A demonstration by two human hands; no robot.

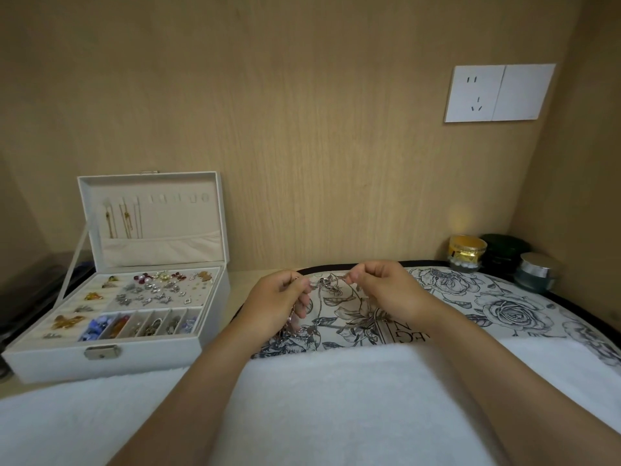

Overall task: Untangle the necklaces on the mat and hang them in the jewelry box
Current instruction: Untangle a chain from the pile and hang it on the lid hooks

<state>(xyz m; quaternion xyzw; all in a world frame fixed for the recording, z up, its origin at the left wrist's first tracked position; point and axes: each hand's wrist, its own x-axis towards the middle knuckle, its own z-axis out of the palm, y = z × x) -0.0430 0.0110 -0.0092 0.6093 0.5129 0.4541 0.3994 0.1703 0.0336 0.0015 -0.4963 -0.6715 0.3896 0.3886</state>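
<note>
One necklace tangle (327,284) between both grips (279,304) (379,290)

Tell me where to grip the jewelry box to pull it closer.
Take the jewelry box by its base, both front corners, coming from the front. Its lid stands open, stayed by a ribbon, with gold necklaces hanging inside; pulling there would likely swing them.
</note>
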